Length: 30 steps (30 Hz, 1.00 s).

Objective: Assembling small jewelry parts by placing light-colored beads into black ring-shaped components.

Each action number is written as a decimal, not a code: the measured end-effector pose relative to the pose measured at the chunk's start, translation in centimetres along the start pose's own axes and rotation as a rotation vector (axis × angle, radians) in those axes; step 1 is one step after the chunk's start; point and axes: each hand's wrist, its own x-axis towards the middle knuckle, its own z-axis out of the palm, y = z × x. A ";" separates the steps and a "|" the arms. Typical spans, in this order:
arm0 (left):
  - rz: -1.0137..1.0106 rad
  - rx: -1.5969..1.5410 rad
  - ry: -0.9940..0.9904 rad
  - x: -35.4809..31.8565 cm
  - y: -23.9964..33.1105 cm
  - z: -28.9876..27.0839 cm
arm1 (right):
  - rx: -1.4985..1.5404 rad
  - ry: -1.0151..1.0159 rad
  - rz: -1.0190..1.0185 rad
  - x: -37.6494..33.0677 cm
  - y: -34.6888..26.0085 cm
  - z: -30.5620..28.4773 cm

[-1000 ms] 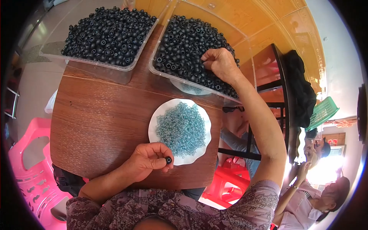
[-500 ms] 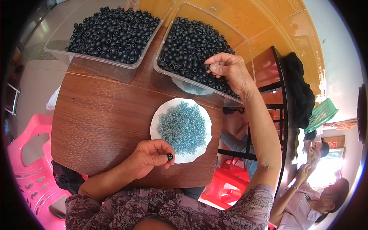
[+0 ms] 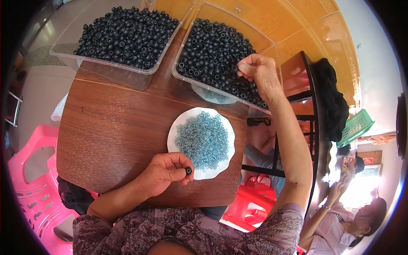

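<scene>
Left fingers (image 3: 177,174) pinch a black bead (image 3: 188,170) by the white plate (image 3: 172,140); right fingers (image 3: 245,68) curl over the right tub (image 3: 176,75), whether gripping I can't tell. The red wall print (image 3: 368,161) is unreadable from here.

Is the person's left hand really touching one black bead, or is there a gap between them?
Touching. The head view shows the left hand pinching the black bead, with its thumb right against it.
</scene>
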 end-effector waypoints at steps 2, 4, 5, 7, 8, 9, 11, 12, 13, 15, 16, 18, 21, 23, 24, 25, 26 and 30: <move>0.000 0.009 -0.002 0.1 0.0 0.0 | -0.017 0.003 0.002 0.0 0.0 0.1; 0.004 0.001 -0.001 0.1 0.0 -0.1 | -0.030 -0.005 0.001 0.1 -0.1 0.9; 0.004 0.001 0.001 0.1 0.0 -0.1 | -0.044 -0.017 -0.029 0.0 -0.2 1.3; 0.026 -0.004 0.001 0.1 0.0 0.1 | -0.044 -0.047 -0.050 -0.3 -0.6 1.5; 0.025 -0.004 0.001 0.1 0.0 0.1 | -0.044 -0.047 -0.050 -0.8 -1.0 1.4; 0.037 0.010 0.005 0.0 0.1 0.1 | 0.039 -0.060 -0.076 -1.3 -1.4 1.4; 0.048 0.023 0.011 -0.1 0.0 0.1 | 0.154 -0.078 -0.108 -2.9 -2.3 1.3; 0.061 0.025 0.000 -0.1 0.0 0.1 | 0.185 -0.046 -0.136 -4.3 -3.1 1.5; 0.079 0.027 -0.003 0.0 -0.1 0.1 | 0.220 -0.024 -0.164 -5.6 -3.6 1.9; 0.086 0.040 0.017 0.0 -0.1 -0.1 | 0.285 -0.026 -0.189 -8.2 -3.7 2.6; 0.086 0.056 0.031 -0.1 -0.2 -0.1 | 0.331 -0.039 -0.212 -9.6 -3.6 3.1; 0.107 0.060 0.023 -0.1 -0.1 0.0 | 0.468 -0.053 -0.184 -12.2 -3.5 4.1; 0.144 0.034 -0.012 -0.3 0.0 0.4 | 0.511 -0.058 -0.180 -15.0 -2.1 5.2; 0.145 0.023 -0.012 -0.5 0.0 0.8 | 0.619 -0.086 -0.154 -16.2 -1.0 5.7; 0.158 0.015 -0.013 -0.6 0.0 1.0 | 0.624 -0.085 -0.145 -16.8 -0.7 6.0; 0.149 0.021 -0.020 -0.9 0.0 1.3 | 0.657 -0.085 -0.128 -17.3 -0.5 6.3; 0.141 0.018 -0.013 -1.1 -0.1 1.6 | 0.691 -0.085 -0.111 -17.9 -0.3 6.6; 0.138 0.040 -0.009 -1.7 -0.5 2.6 | 0.681 -0.040 -0.169 -19.9 0.8 7.7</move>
